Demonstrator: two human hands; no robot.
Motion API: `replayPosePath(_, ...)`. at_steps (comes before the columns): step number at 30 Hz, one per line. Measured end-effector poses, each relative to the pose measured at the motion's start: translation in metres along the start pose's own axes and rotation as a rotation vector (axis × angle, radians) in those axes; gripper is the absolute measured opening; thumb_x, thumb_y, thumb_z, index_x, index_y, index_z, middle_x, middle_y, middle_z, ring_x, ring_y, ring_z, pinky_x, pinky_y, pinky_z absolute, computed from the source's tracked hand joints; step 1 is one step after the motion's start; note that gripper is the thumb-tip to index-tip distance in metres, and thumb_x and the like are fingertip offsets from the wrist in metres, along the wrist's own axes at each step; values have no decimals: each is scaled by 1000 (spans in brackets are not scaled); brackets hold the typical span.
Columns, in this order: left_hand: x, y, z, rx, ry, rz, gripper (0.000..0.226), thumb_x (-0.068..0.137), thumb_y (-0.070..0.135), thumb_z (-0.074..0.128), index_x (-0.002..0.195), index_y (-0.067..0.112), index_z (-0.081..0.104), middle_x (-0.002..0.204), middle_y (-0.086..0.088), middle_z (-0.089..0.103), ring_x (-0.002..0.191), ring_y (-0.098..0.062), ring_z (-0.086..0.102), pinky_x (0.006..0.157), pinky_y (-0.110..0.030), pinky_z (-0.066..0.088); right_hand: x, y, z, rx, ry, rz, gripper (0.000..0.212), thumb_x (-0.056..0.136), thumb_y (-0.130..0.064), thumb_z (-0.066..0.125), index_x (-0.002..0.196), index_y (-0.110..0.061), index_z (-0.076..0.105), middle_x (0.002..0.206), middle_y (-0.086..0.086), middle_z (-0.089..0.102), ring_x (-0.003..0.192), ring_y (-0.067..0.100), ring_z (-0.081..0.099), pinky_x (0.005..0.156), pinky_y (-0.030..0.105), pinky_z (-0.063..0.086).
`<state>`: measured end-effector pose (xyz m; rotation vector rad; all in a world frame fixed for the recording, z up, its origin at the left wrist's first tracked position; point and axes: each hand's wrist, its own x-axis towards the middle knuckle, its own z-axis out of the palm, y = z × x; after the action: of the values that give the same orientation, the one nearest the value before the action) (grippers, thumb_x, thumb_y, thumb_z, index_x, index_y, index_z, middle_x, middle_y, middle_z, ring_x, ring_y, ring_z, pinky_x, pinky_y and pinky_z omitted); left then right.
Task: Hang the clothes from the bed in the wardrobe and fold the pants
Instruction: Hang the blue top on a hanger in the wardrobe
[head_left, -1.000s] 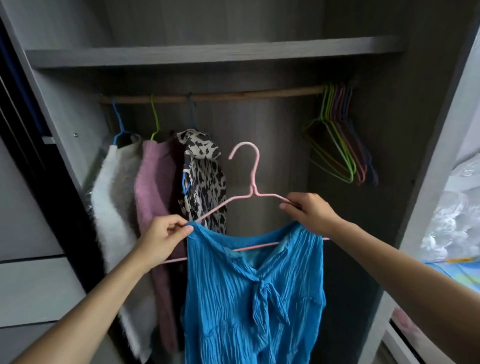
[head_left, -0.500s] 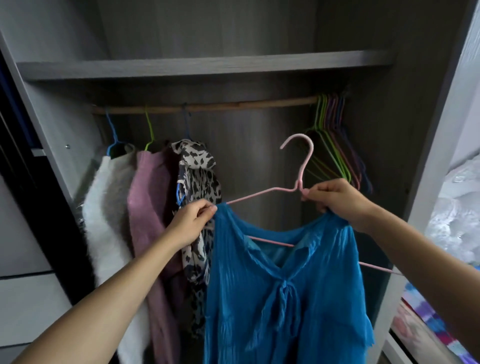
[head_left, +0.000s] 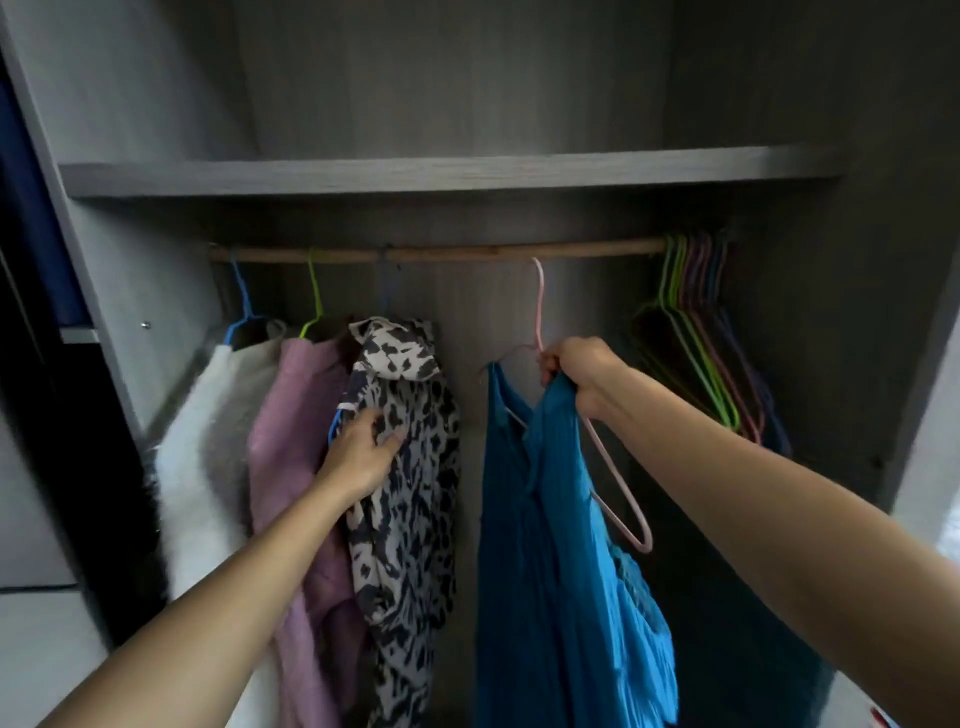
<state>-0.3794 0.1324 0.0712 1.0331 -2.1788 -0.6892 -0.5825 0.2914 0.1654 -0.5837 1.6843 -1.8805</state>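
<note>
Blue crinkled top (head_left: 561, 545) hangs on a pink wire hanger (head_left: 539, 301), hook up at the wooden rail (head_left: 441, 254). Right hand (head_left: 576, 369) grips hanger neck plus fabric, steadying it; left hand (head_left: 363, 447), fingers flat, pushes the leopard-print blouse (head_left: 410, 519) aside, probably for room.

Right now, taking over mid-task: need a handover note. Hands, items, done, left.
Left hand: open, pressed on the animal-print garment.
Right hand: grips the pink hanger at its neck, with the blue top near shoulder bunched in.
Hanger hook is at the wardrobe rod; seated or not, cannot tell. Its near arm is bare.
Done: animal-print garment, pink sweater, white fuzzy sweater hang on the rod's left.
Left: seat hook, dress bare arm, release; other clothes not in view.
</note>
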Motion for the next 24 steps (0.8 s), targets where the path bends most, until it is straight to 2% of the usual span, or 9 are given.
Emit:
replayPosePath(3, 5, -14, -17, 2, 29, -16, 49, 96, 33, 55, 140, 15, 42, 132, -9, 55, 111, -26, 58, 87, -32, 47, 20, -18, 38, -48, -5, -44, 31, 94, 6, 37, 67, -3, 52, 64, 11, 45, 53, 18, 41, 54, 29, 38)
replayPosePath(6, 10, -29, -31, -24, 38, 1, 42, 94, 29, 58, 132, 16, 49, 119, -10, 61, 102, -25, 61, 80, -30, 47, 43, -28, 74, -129, -22, -72, 30, 94, 6, 37, 70, -5, 51, 65, 11, 45, 54, 20, 42, 52, 30, 37)
replayPosePath(10, 15, -47, -48, -45, -103, 66, 33, 94, 23, 60, 124, 12, 55, 115, -8, 61, 102, -22, 61, 89, -35, 52, 76, -33, 116, -169, 24, -104, 11, 96, -1, 44, 89, -3, 53, 67, 10, 46, 55, 19, 44, 46, 28, 36)
replayPosePath(12, 20, -57, -56, -26, -153, 118, 34, 93, 24, 60, 125, 13, 55, 116, -5, 60, 104, -18, 60, 92, -33, 51, 90, -31, 132, -158, 40, -121, 9, 97, -3, 45, 94, -4, 53, 71, 9, 48, 57, 18, 45, 52, 28, 41)
replayPosePath(15, 30, -71, -65, 27, -159, 180, 33, 92, 28, 62, 123, 18, 56, 113, 0, 61, 98, -14, 61, 89, -34, 52, 102, -16, 147, -179, 47, -145, 24, 95, 3, 44, 75, -9, 50, 70, 5, 47, 58, 14, 46, 56, 26, 44)
replayPosePath(18, 34, -79, -68, 24, -153, 241, 31, 91, 25, 62, 122, 19, 57, 105, 3, 63, 88, -13, 64, 81, -34, 56, 102, 5, 155, -115, 92, -88, 23, 95, 0, 47, 74, -7, 54, 65, 7, 52, 52, 16, 49, 42, 21, 42)
replayPosePath(19, 34, -81, -67, 14, -155, 255, 31, 92, 23, 62, 122, 19, 58, 101, 5, 63, 85, -14, 66, 77, -32, 57, 101, 9, 157, -100, 105, -74, 22, 95, -3, 49, 74, -7, 56, 65, 8, 55, 52, 17, 51, 43, 21, 42)
replayPosePath(21, 34, -83, -66, 22, -164, 274, 27, 92, 20, 63, 119, 18, 60, 92, 9, 63, 81, -12, 66, 74, -28, 57, 97, 13, 154, -133, 66, -61, 18, 95, -10, 54, 78, -9, 59, 71, 8, 62, 59, 19, 58, 55, 26, 50)
replayPosePath(24, 32, -86, -62, 24, -191, 284, 16, 90, 19, 64, 107, 19, 66, 83, 4, 68, 75, -14, 67, 74, -37, 57, 86, 12, 131, -255, 44, -61, 14, 95, -18, 58, 95, -4, 64, 91, 15, 68, 77, 24, 64, 66, 33, 56)
